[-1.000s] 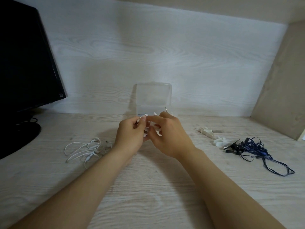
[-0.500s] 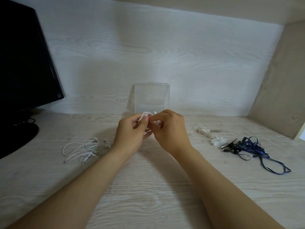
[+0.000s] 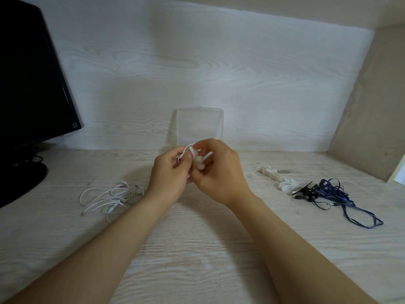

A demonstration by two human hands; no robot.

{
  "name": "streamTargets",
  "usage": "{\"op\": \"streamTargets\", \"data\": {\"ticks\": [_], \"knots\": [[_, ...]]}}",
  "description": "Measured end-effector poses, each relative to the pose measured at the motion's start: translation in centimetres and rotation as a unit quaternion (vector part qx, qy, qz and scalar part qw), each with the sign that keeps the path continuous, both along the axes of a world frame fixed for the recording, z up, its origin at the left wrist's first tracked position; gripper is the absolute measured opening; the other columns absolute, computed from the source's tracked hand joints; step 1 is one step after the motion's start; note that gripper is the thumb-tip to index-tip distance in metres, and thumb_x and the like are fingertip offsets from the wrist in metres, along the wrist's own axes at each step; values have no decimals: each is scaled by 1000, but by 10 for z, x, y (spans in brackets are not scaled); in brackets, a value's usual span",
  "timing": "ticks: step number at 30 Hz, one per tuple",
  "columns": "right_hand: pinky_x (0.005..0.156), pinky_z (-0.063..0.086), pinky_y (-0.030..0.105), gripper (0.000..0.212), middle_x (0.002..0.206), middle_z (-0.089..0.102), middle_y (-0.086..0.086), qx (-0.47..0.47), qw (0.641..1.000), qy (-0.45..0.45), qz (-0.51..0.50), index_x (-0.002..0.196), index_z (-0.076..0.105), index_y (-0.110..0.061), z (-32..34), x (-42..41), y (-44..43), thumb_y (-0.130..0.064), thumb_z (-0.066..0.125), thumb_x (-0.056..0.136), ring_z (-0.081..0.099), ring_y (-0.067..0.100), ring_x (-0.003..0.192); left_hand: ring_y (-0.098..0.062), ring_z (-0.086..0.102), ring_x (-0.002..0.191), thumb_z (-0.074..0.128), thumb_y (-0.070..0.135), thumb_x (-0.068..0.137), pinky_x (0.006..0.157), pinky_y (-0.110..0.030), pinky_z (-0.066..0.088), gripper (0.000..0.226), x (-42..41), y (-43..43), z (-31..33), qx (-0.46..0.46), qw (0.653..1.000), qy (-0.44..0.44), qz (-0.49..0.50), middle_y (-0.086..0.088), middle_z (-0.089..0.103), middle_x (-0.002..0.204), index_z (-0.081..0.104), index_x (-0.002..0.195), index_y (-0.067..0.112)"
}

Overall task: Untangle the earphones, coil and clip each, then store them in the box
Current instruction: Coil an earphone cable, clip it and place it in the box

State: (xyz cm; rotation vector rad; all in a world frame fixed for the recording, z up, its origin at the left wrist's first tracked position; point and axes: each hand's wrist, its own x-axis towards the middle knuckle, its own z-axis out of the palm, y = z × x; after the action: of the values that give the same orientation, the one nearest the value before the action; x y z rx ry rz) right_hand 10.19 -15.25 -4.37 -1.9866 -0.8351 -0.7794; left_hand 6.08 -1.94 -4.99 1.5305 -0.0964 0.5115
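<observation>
head view has both hands raised just in front of the clear box (image 3: 199, 126), the left hand (image 3: 168, 178) and right hand (image 3: 219, 174) each with fingers curled in, pinching a small white earphone bundle (image 3: 198, 160) between them. from where i stand the cord looks light, thin and floppy, likely to spring out of its coil, so i'd hold it across the gathered loops rather than by a bud or the plug. whether a clip is on it yet i cannot tell, because fingers cover most of the bundle and the white parts blur together. left of the box a loose white set (image 3: 109, 196) lies on the counter (image 3: 197, 249). right of the box sit white clips (image 3: 282, 181) and, further right, a tangled blue set (image 3: 333, 194). the hands hide the box's lower part, so what it holds is unclear.
</observation>
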Motion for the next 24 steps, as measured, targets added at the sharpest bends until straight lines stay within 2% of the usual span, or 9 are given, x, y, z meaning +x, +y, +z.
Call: {"op": "streamTargets", "data": {"ticks": [2,4,6,9,11,13,16,20,24], "knots": [[73,58,36,40,101,65,-13,-10,1000,-7,23,116,69,-21,-1,1,0,-9,76,79,66,13,87,-19,78,96,54,20,111,81,-36,65,23,2,2,-1,5,1000,-3,10,-4,81,100,76,117,22],[73,60,29,43,113,62,-9,-6,999,-1,41,122,70,-22,-2,1,-1,-4,74,84,68,12,88,-20,78,96,52,17,111,83,-39,65,25,4,3,-1,10,1000,-3,11,-4,80,100,75,119,22],[72,59,18,45,127,55,-1,-1,999,17,50,128,70,-22,-3,2,-2,-2,74,88,71,7,79,-21,78,96,49,15,112,85,-41,65,28,6,5,0,25,1000,-3,14,-5,79,98,74,119,22],[75,59,18,44,139,49,2,-13,998,23,50,130,69,-24,-4,5,-2,-8,77,89,73,7,82,-23,77,98,45,18,113,87,-45,65,30,7,4,-1,51,999,0,14,-4,77,98,74,117,24],[84,61,31,41,139,54,0,-21,999,9,41,128,69,-27,-5,5,1,-16,78,89,72,16,99,-21,76,98,43,20,113,86,-46,65,30,7,3,0,54,998,4,10,-3,76,99,74,113,25],[86,60,39,38,136,60,-1,-18,999,-2,35,125,70,-23,-4,3,2,-16,78,89,71,14,99,-21,74,96,46,23,112,85,-44,64,27,6,3,2,47,999,8,-7,-2,74,95,73,107,22],[80,59,32,34,130,66,-1,-8,1000,-8,22,121,72,-17,0,0,0,-11,78,88,69,7,84,-23,74,100,60,23,106,89,-46,64,13,2,1,5,52,998,4,-36,-4,76,100,73,108,26],[74,54,28,35,114,70,-8,-9,1000,-10,13,121,68,-22,1,3,-3,-19,80,87,63,6,85,-20,75,103,68,14,101,98,-52,60,17,0,0,4,68,997,-15,-32,-2,77,104,72,113,25],[81,55,26,55,116,72,-9,-13,1000,14,-20,135,63,-23,-1,5,-4,-28,84,85,67,8,95,-14,73,108,61,16,107,95,-39,56,22,1,-2,2,54,998,-12,-39,5,77,110,69,121,30]]}}
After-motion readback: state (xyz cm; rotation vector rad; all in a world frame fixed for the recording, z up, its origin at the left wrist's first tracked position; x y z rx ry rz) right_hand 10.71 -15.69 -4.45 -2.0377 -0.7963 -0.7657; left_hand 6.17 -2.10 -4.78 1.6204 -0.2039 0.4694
